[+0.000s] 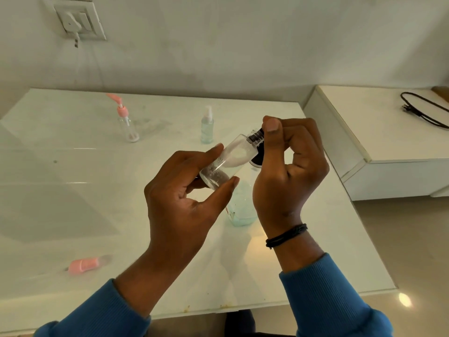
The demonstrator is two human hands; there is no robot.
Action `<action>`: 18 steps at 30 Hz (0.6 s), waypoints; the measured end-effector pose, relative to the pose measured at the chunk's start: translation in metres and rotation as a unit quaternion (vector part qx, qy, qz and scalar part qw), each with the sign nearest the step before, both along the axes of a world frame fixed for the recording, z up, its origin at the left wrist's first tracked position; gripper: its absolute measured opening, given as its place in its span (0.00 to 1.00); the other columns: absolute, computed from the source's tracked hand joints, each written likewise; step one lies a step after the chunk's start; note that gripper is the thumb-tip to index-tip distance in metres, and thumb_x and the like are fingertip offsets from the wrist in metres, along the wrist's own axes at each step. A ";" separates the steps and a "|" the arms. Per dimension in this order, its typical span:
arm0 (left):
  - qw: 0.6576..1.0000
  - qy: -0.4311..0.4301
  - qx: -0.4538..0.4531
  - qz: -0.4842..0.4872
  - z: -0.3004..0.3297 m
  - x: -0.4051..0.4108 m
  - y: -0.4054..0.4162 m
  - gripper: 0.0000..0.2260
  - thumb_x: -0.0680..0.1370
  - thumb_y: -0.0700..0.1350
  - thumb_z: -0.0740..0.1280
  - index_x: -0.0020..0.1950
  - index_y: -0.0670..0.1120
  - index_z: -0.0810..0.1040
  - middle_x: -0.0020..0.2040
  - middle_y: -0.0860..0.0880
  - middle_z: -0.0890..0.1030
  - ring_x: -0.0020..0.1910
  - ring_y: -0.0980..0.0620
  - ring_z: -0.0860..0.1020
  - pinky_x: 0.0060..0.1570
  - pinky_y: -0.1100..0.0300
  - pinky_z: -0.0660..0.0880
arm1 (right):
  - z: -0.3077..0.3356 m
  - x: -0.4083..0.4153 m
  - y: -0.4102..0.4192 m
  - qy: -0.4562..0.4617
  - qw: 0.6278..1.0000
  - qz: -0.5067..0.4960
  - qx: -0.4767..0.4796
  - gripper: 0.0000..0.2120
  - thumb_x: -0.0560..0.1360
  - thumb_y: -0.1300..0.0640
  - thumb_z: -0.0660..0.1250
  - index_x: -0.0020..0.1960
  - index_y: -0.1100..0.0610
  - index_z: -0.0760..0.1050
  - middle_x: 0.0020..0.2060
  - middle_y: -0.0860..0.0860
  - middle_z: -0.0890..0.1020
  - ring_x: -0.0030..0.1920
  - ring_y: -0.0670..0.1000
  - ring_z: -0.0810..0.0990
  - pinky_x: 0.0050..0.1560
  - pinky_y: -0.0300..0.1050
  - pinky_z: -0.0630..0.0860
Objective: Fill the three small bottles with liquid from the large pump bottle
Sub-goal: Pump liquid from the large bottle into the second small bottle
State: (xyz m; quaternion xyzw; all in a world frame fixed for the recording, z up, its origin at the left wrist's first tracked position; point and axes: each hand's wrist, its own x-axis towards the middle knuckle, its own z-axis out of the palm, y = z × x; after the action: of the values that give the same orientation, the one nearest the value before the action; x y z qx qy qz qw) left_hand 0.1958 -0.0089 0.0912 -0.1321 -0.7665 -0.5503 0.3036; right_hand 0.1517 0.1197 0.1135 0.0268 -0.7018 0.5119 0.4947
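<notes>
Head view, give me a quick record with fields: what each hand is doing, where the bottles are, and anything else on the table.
left hand: holds clear small bottle, tilted, above the table
right hand: pinches the bottle's black cap
large bottle: pale blue liquid, upright, partly hidden behind both hands
spray bottle: upright, far centre, bluish liquid inside
pink pump bottle: upright, far left, looks nearly empty
pink item: lying near left, blurred
table: white, glossy
black cable: on the side unit, right
</notes>
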 end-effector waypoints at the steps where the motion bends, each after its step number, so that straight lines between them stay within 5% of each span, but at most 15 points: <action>1: 1.000 0.001 0.002 -0.003 0.000 0.000 0.000 0.20 0.73 0.43 0.79 0.64 0.44 0.80 0.56 0.48 0.83 0.56 0.53 0.83 0.52 0.67 0.80 | 0.002 0.000 0.001 0.000 1.000 -0.002 0.004 0.11 0.79 0.64 0.68 0.38 0.57 0.78 0.37 0.46 0.77 0.38 0.57 0.76 0.37 0.61 0.72; 18: 1.000 0.000 -0.004 0.000 -0.001 -0.001 0.000 0.20 0.74 0.44 0.79 0.64 0.42 0.81 0.56 0.50 0.82 0.55 0.56 0.82 0.51 0.66 0.81 | 0.000 0.000 0.001 0.002 1.000 0.000 0.001 0.11 0.80 0.66 0.68 0.39 0.58 0.78 0.37 0.45 0.76 0.38 0.54 0.76 0.37 0.55 0.73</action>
State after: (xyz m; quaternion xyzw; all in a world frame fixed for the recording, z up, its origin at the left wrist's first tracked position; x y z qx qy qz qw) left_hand 0.1946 -0.0091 0.0898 -0.1333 -0.7686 -0.5475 0.3028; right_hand 0.1522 0.1204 0.1137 0.0283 -0.7017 0.5110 0.4958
